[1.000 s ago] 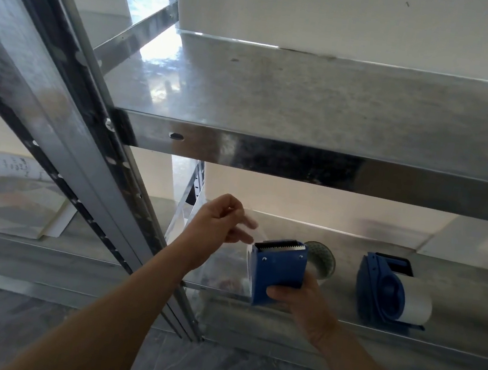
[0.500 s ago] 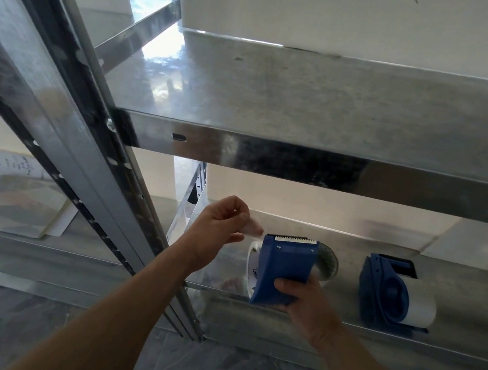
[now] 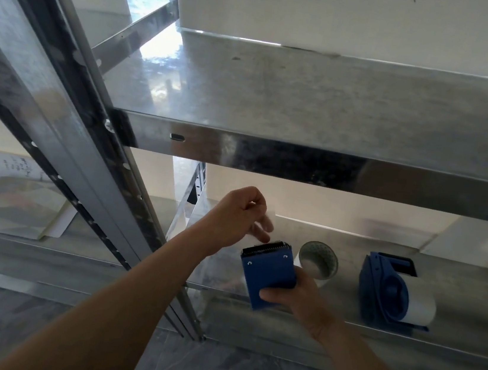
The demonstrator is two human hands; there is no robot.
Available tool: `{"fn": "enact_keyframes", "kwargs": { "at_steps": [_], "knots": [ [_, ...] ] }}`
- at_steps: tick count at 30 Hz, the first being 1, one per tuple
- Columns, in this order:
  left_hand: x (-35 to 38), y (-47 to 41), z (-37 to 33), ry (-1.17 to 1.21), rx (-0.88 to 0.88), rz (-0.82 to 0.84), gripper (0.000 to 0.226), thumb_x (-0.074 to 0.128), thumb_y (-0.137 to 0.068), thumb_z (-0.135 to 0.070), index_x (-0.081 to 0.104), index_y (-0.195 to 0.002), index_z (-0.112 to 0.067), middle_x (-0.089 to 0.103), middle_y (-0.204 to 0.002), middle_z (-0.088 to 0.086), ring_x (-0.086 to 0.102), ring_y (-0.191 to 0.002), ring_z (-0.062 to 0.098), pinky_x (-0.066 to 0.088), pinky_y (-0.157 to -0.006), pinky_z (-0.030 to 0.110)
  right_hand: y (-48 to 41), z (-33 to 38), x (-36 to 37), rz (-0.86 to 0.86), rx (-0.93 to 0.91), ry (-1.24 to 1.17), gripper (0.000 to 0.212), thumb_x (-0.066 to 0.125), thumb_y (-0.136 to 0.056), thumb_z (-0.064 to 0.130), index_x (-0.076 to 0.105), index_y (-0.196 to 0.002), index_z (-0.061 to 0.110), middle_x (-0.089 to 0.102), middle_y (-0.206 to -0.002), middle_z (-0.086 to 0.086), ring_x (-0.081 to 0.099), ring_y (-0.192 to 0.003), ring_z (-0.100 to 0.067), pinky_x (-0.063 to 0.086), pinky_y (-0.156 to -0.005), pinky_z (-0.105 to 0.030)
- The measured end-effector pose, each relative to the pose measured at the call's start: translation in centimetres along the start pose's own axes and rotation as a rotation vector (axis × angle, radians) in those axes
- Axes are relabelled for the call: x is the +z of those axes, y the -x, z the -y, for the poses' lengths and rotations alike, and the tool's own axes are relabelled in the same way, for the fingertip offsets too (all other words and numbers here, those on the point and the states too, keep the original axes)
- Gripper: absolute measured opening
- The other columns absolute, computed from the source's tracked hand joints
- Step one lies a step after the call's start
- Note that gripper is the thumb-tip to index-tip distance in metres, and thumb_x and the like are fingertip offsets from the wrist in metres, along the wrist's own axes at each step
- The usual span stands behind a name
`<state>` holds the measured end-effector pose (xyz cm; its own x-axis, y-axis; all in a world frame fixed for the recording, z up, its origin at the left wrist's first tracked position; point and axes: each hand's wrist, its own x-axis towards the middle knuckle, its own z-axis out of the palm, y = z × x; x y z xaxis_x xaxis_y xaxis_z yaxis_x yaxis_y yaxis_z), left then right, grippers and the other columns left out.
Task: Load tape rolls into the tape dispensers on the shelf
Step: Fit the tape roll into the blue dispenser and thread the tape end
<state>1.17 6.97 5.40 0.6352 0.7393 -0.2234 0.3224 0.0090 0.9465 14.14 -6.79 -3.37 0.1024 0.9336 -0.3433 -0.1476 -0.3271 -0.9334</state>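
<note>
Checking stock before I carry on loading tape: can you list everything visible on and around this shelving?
held dispenser: one, blue, over the front edge of the lower shelf, blade up
second dispenser: one, blue, lower shelf at right, holds a white roll
clear tape roll: one, see-through, behind the held dispenser
tape strip: one, clear, above the blade
upper shelf: one, grey metal
printed paper: count unclear, pale, far left
left hand: one, pinches the tape strip
right hand: one, grips the held dispenser
</note>
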Motion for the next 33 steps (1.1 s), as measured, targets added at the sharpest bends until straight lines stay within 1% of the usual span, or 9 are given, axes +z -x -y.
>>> {"fn": "enact_keyframes", "kwargs": {
  "at_steps": [2, 6, 10, 16, 21, 24, 27, 29, 33],
  "knots": [
    [0.1, -0.1, -0.2, -0.029, -0.018, -0.013, 0.017, 0.043, -0.101, -0.005, 0.048, -0.085, -0.007, 0.072, -0.088, 0.018, 0.074, -0.074, 0.033, 0.058, -0.080, 0.037, 0.0, 0.0, 0.2, -0.003, -0.003, 0.016, 0.049, 0.078, -0.059, 0.014, 0.067, -0.106, 0.015, 0.077, -0.094, 0.002, 0.072, -0.092, -0.012, 0.056, -0.074, -0.023],
    [0.1, -0.4, 0.3, -0.006, -0.081, -0.063, 0.016, 0.043, -0.101, -0.007, 0.050, -0.087, -0.009, 0.074, -0.087, 0.015, 0.074, -0.072, 0.033, 0.056, -0.081, 0.042, 0.1, -0.2, 0.4, -0.007, -0.012, 0.033, 0.051, 0.078, -0.060, 0.018, 0.067, -0.110, 0.012, 0.076, -0.098, -0.002, 0.071, -0.096, -0.016, 0.057, -0.077, -0.025],
    [0.3, -0.5, 0.5, 0.002, -0.110, -0.089, 0.015, 0.043, -0.102, -0.010, 0.051, -0.089, -0.011, 0.074, -0.087, 0.013, 0.074, -0.070, 0.030, 0.049, -0.068, 0.033, 0.0, -0.4, 0.5, -0.006, 0.004, 0.025, 0.047, 0.075, -0.065, 0.018, 0.066, -0.111, 0.010, 0.075, -0.100, -0.005, 0.071, -0.097, -0.019, 0.057, -0.079, -0.026],
    [0.1, -0.7, 0.4, 0.011, -0.124, -0.130, 0.016, 0.043, -0.102, -0.009, 0.052, -0.089, -0.010, 0.073, -0.089, 0.016, 0.074, -0.071, 0.030, 0.049, -0.060, 0.027, -0.1, -0.3, 0.8, 0.004, 0.032, 0.007, 0.044, 0.074, -0.067, 0.025, 0.066, -0.108, 0.014, 0.076, -0.096, -0.001, 0.071, -0.090, -0.016, 0.055, -0.073, -0.023],
    [-0.6, -1.2, -0.2, 0.006, -0.089, -0.192, 0.013, 0.043, -0.102, -0.007, 0.054, -0.095, -0.001, 0.073, -0.085, 0.016, 0.074, -0.070, 0.028, 0.050, -0.061, 0.030, -0.1, -0.2, 0.7, -0.017, 0.045, 0.011, 0.044, 0.075, -0.066, 0.025, 0.066, -0.107, 0.012, 0.076, -0.095, -0.001, 0.072, -0.088, -0.016, 0.054, -0.072, -0.022],
    [-0.7, -1.3, -0.8, -0.002, -0.069, -0.210, 0.013, 0.044, -0.101, -0.005, 0.055, -0.096, 0.001, 0.072, -0.086, 0.018, 0.073, -0.070, 0.029, 0.048, -0.051, 0.020, -0.3, 0.0, 0.8, -0.029, 0.063, 0.018, 0.041, 0.075, -0.067, 0.026, 0.066, -0.104, 0.015, 0.076, -0.093, 0.001, 0.072, -0.086, -0.016, 0.054, -0.071, -0.023],
    [-0.7, -1.5, -0.7, 0.001, -0.059, -0.241, 0.015, 0.044, -0.101, -0.005, 0.056, -0.097, 0.003, 0.072, -0.087, 0.019, 0.073, -0.072, 0.030, 0.046, -0.047, 0.013, -0.6, 0.0, 0.8, -0.054, 0.112, 0.035, 0.028, 0.080, -0.075, 0.018, 0.068, -0.100, 0.017, 0.076, -0.089, 0.004, 0.071, -0.083, -0.015, 0.053, -0.068, -0.022],
    [-0.8, -1.6, -0.5, -0.011, -0.060, -0.255, 0.016, 0.044, -0.101, -0.006, 0.056, -0.093, 0.000, 0.073, -0.087, 0.018, 0.073, -0.073, 0.030, 0.045, -0.047, 0.013, -0.9, 0.0, 0.8, -0.061, 0.133, 0.062, 0.027, 0.081, -0.075, 0.020, 0.069, -0.099, 0.018, 0.077, -0.089, 0.004, 0.072, -0.082, -0.015, 0.053, -0.068, -0.023],
    [-0.6, -2.0, -0.4, 0.009, -0.082, -0.266, 0.017, 0.044, -0.101, -0.007, 0.056, -0.090, -0.002, 0.074, -0.086, 0.015, 0.074, -0.073, 0.031, 0.045, -0.047, 0.016, -1.1, 0.3, 1.1, -0.055, 0.159, 0.097, 0.037, 0.081, -0.067, 0.028, 0.069, -0.101, 0.017, 0.077, -0.093, 0.000, 0.072, -0.087, -0.020, 0.053, -0.072, -0.028]
  ]
}}
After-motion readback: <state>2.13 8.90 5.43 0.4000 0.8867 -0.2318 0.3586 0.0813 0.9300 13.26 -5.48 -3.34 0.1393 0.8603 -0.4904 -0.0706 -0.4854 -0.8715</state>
